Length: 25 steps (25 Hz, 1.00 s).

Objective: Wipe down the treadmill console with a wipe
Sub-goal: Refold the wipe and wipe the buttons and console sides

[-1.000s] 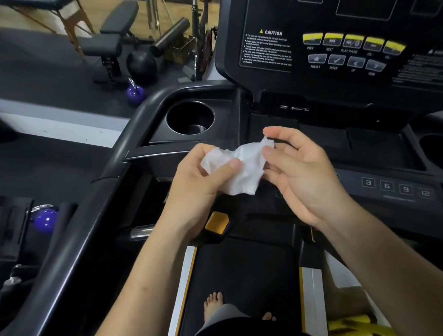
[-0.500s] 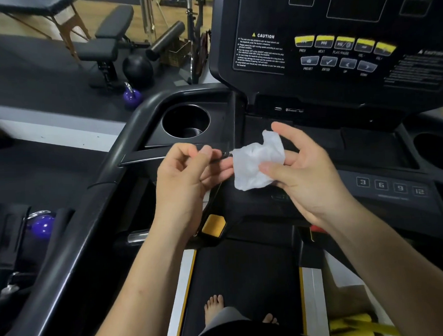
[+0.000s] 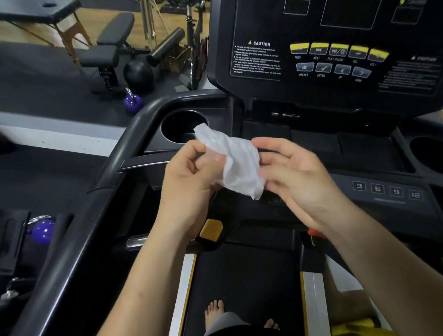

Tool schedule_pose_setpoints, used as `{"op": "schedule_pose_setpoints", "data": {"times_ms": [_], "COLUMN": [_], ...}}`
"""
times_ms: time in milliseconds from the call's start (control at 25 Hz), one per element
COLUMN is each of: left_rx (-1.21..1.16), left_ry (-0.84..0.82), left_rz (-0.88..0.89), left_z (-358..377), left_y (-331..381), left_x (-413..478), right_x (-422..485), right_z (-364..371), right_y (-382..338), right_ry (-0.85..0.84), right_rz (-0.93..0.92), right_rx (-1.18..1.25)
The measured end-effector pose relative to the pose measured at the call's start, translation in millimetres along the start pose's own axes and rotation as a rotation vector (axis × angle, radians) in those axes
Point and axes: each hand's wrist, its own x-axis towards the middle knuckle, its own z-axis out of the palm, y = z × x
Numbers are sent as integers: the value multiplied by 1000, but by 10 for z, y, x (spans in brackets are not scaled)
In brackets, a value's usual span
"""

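Two hands hold one white wipe (image 3: pixel 238 164) stretched between them, in front of the lower left part of the treadmill console (image 3: pixel 258 17). The wipe is crumpled and partly spread. In this view its upper left corner overlaps the rim of the left cup holder (image 3: pixel 177 124).

1. Left hand (image 3: pixel 190 185): thumb and fingertips pinch the left edge of the wipe.
2. Right hand (image 3: pixel 300 179): fingers curl onto the right edge of the wipe. The wipe hides the exact contact.

Console layout:
- The upright panel carries dark display windows near its top edge.
- A row of yellow keys (image 3: pixel 337 50) runs across its middle, with grey keys (image 3: pixel 333 69) just below.
- A caution label (image 3: pixel 257 59) sits at the panel's left edge.
- Speed keys marked 3, 6, 9 and 12 (image 3: pixel 387 190) lie along the lower front edge, to the right of the right hand.
- The right cup holder (image 3: pixel 435 156) sits at the right edge.

Below the hands, bare feet (image 3: pixel 214 312) stand on the treadmill belt (image 3: pixel 247 282). Beyond the left handrail (image 3: pixel 89 213), a purple kettlebell (image 3: pixel 132 101), a black ball (image 3: pixel 138 73) and a weight bench (image 3: pixel 109 48) stand on the floor.
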Motion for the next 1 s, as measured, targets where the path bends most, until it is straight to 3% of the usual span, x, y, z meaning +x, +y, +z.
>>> {"op": "schedule_pose_setpoints", "data": {"times_ms": [120, 240, 400, 560, 680, 800, 880, 1000], "left_rx": [-99, -152, 115, 44, 223, 519, 691, 631], "left_ry": [-108, -34, -23, -30, -55, 7, 57, 11], "left_rz": [-34, -179, 2, -29, -11, 34, 104, 152], "left_z": [13, 53, 54, -2, 32, 48, 37, 3], "left_y": [16, 18, -60, 67, 98, 89, 84, 117], "left_x": [8, -1, -32, 5, -30, -10, 11, 14], "right_x": [41, 49, 49, 39, 36, 50, 67, 91], "right_z": [-8, -10, -38, -69, -65, -100, -127, -92], "right_y": [-6, -21, -16, -11, -7, -50, -73, -91], "right_ry": [138, 174, 222, 146, 148, 158, 109, 1], "right_rz": [-38, -185, -212, -152, -148, -280, -284, -172], "right_rx": [-5, -46, -161, -151, -427, -769, -713, -330]}}
